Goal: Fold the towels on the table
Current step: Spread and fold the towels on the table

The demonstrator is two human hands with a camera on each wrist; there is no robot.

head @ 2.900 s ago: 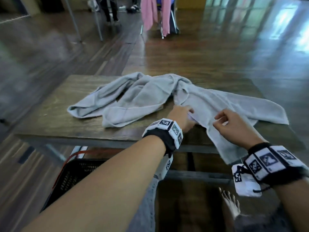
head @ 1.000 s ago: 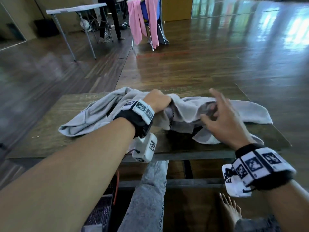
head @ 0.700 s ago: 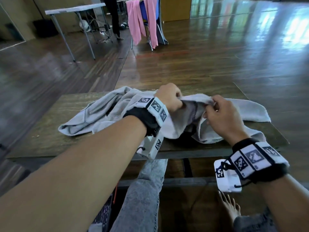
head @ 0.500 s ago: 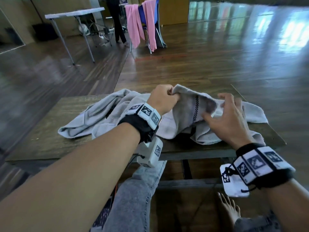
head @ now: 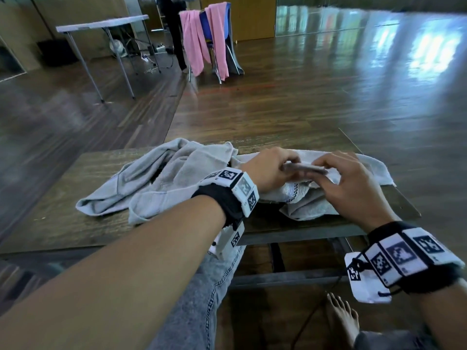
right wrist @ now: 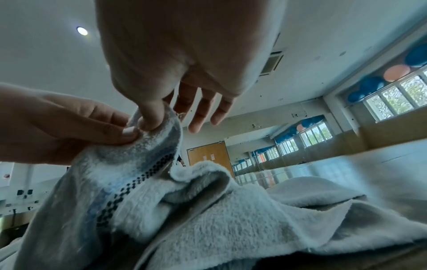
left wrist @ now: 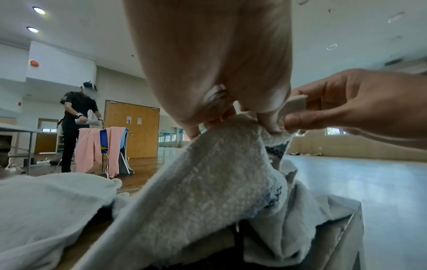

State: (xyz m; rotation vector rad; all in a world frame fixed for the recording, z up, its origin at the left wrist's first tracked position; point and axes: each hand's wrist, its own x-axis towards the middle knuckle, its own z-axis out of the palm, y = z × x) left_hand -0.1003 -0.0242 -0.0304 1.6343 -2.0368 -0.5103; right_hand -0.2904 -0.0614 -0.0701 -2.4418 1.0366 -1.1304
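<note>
Two light grey towels lie crumpled on the wooden table (head: pixel 75 223). The left towel (head: pixel 177 173) lies bunched and untouched. The right towel (head: pixel 298 193) (left wrist: pixel 208 182) (right wrist: pixel 208 219) has a dark checkered band, and its edge is lifted a little above the table. My left hand (head: pixel 290 168) (left wrist: pixel 231 118) pinches that edge. Close beside it, my right hand (head: pixel 321 169) (right wrist: pixel 150 118) pinches the same edge between thumb and forefinger, with its other fingers spread. The rest of this towel hangs down in folds onto the table.
My knee in grey jeans (head: pixel 202 299) and a bare foot (head: pixel 341 317) are below the table's near edge. Across the wooden floor stand a blue chair draped with pink towels (head: pixel 204 39), a folding table (head: pixel 101 24) and another person (left wrist: pixel 76 124).
My right hand, which was spread open by the towel, has closed in and now pinches the edge beside my left hand. Both hands and the lifted towel have come lower.
</note>
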